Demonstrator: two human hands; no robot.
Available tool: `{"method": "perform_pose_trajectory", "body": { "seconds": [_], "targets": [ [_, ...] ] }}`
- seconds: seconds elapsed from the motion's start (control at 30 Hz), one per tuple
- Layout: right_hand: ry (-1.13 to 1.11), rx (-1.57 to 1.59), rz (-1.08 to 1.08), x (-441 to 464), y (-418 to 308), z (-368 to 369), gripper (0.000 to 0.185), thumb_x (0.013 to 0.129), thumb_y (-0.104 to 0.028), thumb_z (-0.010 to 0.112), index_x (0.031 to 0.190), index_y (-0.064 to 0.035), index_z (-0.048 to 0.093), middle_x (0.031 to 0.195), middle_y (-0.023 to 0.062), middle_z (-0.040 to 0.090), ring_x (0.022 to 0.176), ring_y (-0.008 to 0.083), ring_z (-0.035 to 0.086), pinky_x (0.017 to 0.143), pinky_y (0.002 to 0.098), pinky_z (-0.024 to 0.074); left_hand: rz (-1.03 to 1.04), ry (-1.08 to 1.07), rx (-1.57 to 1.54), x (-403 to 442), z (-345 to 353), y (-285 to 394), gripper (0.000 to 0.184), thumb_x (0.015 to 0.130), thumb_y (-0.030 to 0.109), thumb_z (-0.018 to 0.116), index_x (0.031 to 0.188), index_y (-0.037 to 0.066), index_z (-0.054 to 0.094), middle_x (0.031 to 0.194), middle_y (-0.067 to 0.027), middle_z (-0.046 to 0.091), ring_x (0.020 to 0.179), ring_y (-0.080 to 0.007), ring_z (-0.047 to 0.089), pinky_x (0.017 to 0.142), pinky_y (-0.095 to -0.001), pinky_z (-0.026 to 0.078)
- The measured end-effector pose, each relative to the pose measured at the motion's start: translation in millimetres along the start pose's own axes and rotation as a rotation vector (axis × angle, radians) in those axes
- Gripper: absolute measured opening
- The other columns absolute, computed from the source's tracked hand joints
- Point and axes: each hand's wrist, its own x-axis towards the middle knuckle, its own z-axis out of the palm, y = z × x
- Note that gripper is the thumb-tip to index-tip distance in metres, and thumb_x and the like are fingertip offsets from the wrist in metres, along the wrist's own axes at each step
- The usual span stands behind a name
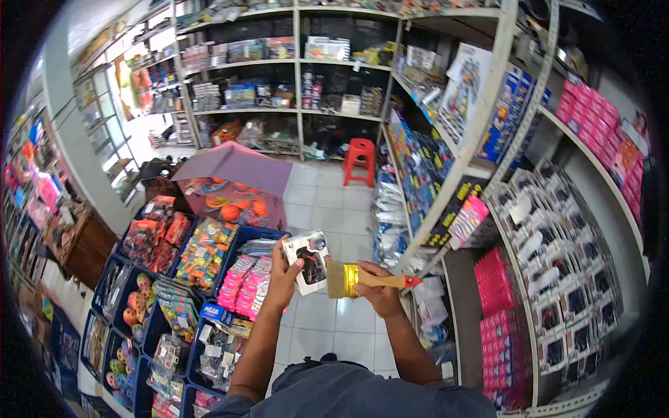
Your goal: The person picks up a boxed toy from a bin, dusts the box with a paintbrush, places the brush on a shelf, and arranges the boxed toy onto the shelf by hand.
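my left hand (281, 276) grips a white printed package (309, 262); my right hand (380, 290) grips a flat paintbrush (351, 280), bristles (335, 280) just beside it, above white floor tiles (312, 343). a hard stroke could knock the package loose.

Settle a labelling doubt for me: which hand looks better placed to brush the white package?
Probably the right hand: it grips the paintbrush, bristles pointing toward the white package. The left hand is occupied holding that package.
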Motion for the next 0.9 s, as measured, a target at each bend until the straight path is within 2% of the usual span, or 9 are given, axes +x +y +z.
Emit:
{"method": "perform_pose_trajectory", "body": {
  "seconds": [0.27,0.33,0.5,0.6,0.63,0.73,0.77,0.87,0.9],
  "targets": [
    [0.271,-0.014,0.012,-45.3,-13.5,-31.1,0.056,0.082,-0.004,0.073,0.134,0.0026,0.05,0.121,0.0092,0.06,0.107,0.0143,0.059,0.092,0.0283,0.0493,-0.146,-0.317,0.02,-2.5,38.5,-33.4,0.062,0.087,0.002,0.062,0.14,0.003,0.031,0.131,-0.0103,0.05,0.125,-0.0193,0.047,0.106,-0.0333,0.036],
    [0.38,0.104,-0.035,-49.3,-19.3,-37.5,0.06,0.08,-0.003,0.074,0.134,0.0038,0.049,0.124,0.0113,0.059,0.109,0.0158,0.059,0.096,0.0304,0.0479,-0.184,-0.484,-0.014,-3.3,50.0,-43.4,0.076,0.08,-0.008,0.065,0.144,0.004,0.026,0.133,-0.0106,0.049,0.126,-0.0209,0.047,0.106,-0.0347,0.037],
    [0.511,0.047,-0.16,-77.8,-46.0,-36.9,0.054,0.083,-0.003,0.072,0.132,0.0019,0.05,0.121,0.0096,0.06,0.108,0.015,0.058,0.096,0.0292,0.047,-0.134,-0.613,0.006,-10.9,87.1,-56.8,0.08,0.073,-0.003,0.074,0.141,0.005,0.034,0.127,-0.008,0.052,0.125,-0.02,0.048,0.105,-0.0352,0.04],
    [0.452,-0.168,-0.093,-119.8,-40.6,-46.0,0.053,0.083,-0.002,0.071,0.132,0.0013,0.051,0.121,0.009,0.06,0.108,0.0145,0.058,0.095,0.0294,0.047,-0.079,-0.834,0.285,-13.9,100.9,-47.5,0.076,0.072,0.001,0.078,0.139,0.007,0.041,0.125,-0.0059,0.054,0.123,-0.0185,0.049,0.103,-0.035,0.041],
    [0.464,-0.17,-0.016,-134.9,-50.8,-43.5,0.052,0.083,-0.002,0.071,0.132,0.0008,0.052,0.121,0.0084,0.06,0.109,0.0139,0.057,0.094,0.0294,0.0467,-0.127,-0.896,0.372,-19.0,109.0,-33.3,0.073,0.072,0.004,0.08,0.136,0.01,0.046,0.128,-0.006,0.055,0.123,-0.0207,0.051,0.109,-0.0404,0.035],
    [0.593,-0.196,-0.014,-174.7,-72.6,-36.8,0.052,0.083,-0.002,0.071,0.131,0.0006,0.052,0.12,0.0084,0.06,0.109,0.0132,0.057,0.094,0.0291,0.0467,0.17,-1.146,0.511,-33.7,121.4,-51.7,0.071,0.072,0.004,0.078,0.136,0.012,0.048,0.135,-0.0068,0.053,0.129,-0.0261,0.047,0.116,-0.0542,0.018],
    [0.717,-0.102,-0.039,-185.1,-82.2,-25.6,0.052,0.082,0.0,0.07,0.131,0.0003,0.053,0.118,0.0079,0.061,0.107,0.0125,0.057,0.092,0.0289,0.0476,0.171,-1.203,0.526,-43.0,125.9,-59.2,0.073,0.07,0.009,0.079,0.136,0.014,0.048,0.137,-0.0059,0.053,0.13,-0.0311,0.046,0.114,-0.0626,0.005],
    [0.908,-0.052,-0.06,-229.7,-91.5,-9.8,0.052,0.081,0.001,0.068,0.13,0.0003,0.053,0.117,0.0077,0.061,0.105,0.0122,0.058,0.091,0.0283,0.0481,0.196,-1.334,0.424,-79.8,149.1,-60.4,0.072,0.07,0.008,0.079,0.135,0.012,0.048,0.135,-0.0087,0.053,0.127,-0.0312,0.048,0.116,-0.0561,0.014],
    [0.961,-0.069,-0.098,-244.8,-92.8,-0.1,0.051,0.08,0.001,0.069,0.129,0.0001,0.055,0.116,0.0076,0.062,0.103,0.0121,0.059,0.089,0.0278,0.0488,0.088,-1.374,0.35,-90.4,155.4,-60.8,0.071,0.071,0.006,0.078,0.134,0.009,0.047,0.13,-0.012,0.054,0.123,-0.03,0.051,0.112,-0.0463,0.03]
  ]
}}
